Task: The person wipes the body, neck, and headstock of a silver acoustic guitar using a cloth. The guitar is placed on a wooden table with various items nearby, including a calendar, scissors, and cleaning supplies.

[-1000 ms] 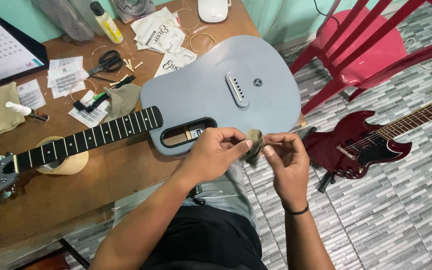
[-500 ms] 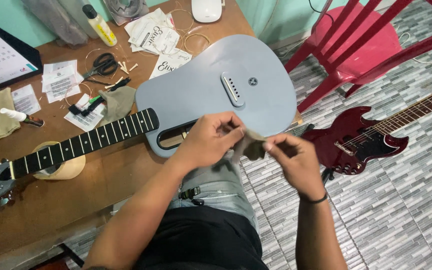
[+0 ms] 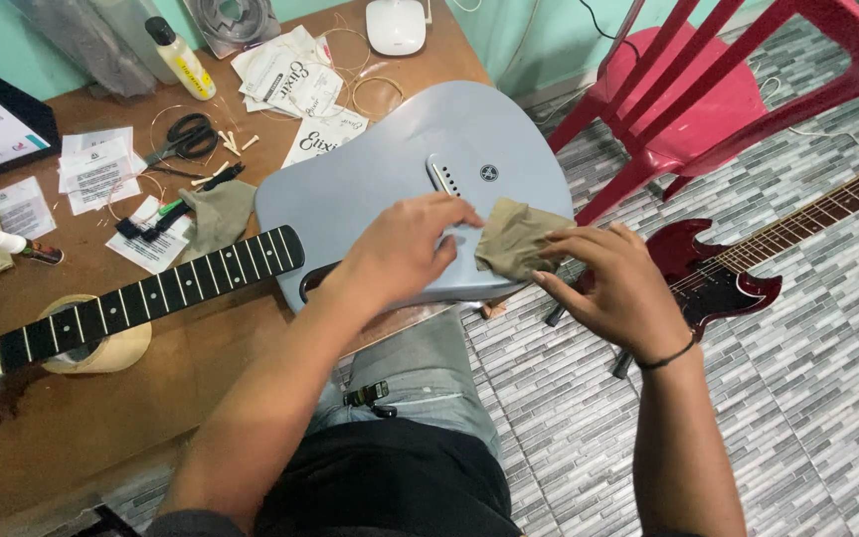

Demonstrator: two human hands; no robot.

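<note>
- Pinching a tan cloth (image 3: 514, 237), the right hand (image 3: 616, 288) holds it over the desk's (image 3: 101, 418) front edge.
- Left hand (image 3: 405, 249) lies open on the grey-blue guitar body (image 3: 370, 189), fingertips touching the cloth.

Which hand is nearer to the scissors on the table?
Left. The left hand rests on the grey guitar body, right of the scissors; the right hand is farther right, past the body's edge, holding the cloth.

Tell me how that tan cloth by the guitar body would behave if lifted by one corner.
The tan cloth would probably droop limply: it already lies creased and folded under the right hand. It looks thin, so likely very light. On the smooth grey guitar body it may slide easily.
</note>
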